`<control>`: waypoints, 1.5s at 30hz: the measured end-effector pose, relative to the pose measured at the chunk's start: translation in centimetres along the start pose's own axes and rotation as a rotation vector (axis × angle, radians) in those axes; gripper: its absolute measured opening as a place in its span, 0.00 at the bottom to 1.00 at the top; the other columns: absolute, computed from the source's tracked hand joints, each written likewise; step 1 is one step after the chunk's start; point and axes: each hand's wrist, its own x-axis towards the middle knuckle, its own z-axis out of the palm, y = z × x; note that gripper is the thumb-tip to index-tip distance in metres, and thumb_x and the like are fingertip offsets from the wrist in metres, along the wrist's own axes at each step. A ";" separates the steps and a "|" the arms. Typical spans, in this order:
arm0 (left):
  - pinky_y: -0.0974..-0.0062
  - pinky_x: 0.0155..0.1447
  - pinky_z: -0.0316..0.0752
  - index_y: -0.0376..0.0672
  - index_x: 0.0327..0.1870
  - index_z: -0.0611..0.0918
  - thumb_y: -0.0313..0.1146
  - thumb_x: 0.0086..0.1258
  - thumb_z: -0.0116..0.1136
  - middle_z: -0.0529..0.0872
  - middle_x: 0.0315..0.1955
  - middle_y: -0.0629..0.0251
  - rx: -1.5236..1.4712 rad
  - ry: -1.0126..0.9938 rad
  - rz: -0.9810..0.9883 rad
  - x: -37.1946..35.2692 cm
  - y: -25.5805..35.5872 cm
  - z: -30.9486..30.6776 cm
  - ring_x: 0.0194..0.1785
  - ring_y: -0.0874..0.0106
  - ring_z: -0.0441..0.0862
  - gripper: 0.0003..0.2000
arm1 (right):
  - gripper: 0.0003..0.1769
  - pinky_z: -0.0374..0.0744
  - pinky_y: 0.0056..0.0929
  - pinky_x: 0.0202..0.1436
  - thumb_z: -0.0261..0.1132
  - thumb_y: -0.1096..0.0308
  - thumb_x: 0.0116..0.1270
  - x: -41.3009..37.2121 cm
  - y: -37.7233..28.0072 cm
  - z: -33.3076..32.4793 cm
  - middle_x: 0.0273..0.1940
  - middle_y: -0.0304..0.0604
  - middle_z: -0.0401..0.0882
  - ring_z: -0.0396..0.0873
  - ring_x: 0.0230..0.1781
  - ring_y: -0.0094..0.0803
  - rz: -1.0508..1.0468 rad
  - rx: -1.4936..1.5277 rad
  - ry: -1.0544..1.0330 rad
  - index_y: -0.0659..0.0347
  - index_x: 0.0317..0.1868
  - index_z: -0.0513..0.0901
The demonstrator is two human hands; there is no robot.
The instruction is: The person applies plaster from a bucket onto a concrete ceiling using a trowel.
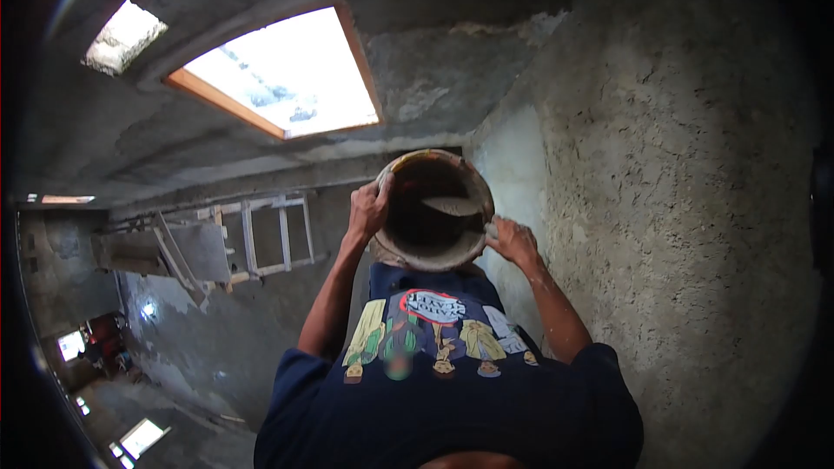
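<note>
A round bucket (433, 255) with a mortar-smeared rim is held up in front of my dark printed shirt, its opening facing me. My left hand (369, 208) is closed on the rim at the bucket's left side, thumb near the top edge. On the other side my right hand (512, 239) is closed at the rim, around what looks like a trowel's handle. The trowel's pointed grey blade (452, 206) lies across the bucket's opening. The inside of the bucket is dark, so its contents cannot be made out.
A rough plastered wall (669, 191) rises close on the right. Ahead is a wood-framed window opening (230, 105). At the left stand a wooden ladder-like frame (285, 233) and a board platform (195, 250). Dark red shapes, unclear, show far left.
</note>
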 end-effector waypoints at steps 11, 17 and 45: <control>0.62 0.29 0.66 0.32 0.29 0.78 0.51 0.74 0.46 0.70 0.16 0.46 -0.048 0.113 0.035 0.7 -3.3 1.2 0.19 0.59 0.66 0.26 | 0.10 0.75 0.39 0.40 0.59 0.67 0.60 5.7 -5.6 -0.1 0.40 0.44 0.77 0.80 0.39 0.39 -0.159 -0.563 0.237 0.54 0.42 0.81; 0.61 0.31 0.67 0.32 0.29 0.79 0.52 0.74 0.45 0.72 0.17 0.46 -0.044 0.123 0.005 1.0 -3.4 1.3 0.20 0.56 0.69 0.27 | 0.07 0.74 0.37 0.41 0.59 0.69 0.59 6.4 -8.0 2.8 0.37 0.45 0.79 0.79 0.39 0.38 -0.054 -0.657 0.206 0.57 0.36 0.82; 0.65 0.31 0.66 0.31 0.29 0.78 0.55 0.74 0.45 0.71 0.14 0.55 -0.125 0.203 -0.079 -0.8 -4.3 2.1 0.22 0.71 0.67 0.29 | 0.17 0.80 0.47 0.42 0.67 0.60 0.54 1.1 -5.1 0.1 0.39 0.47 0.79 0.81 0.42 0.49 -0.179 -0.030 -0.051 0.50 0.46 0.78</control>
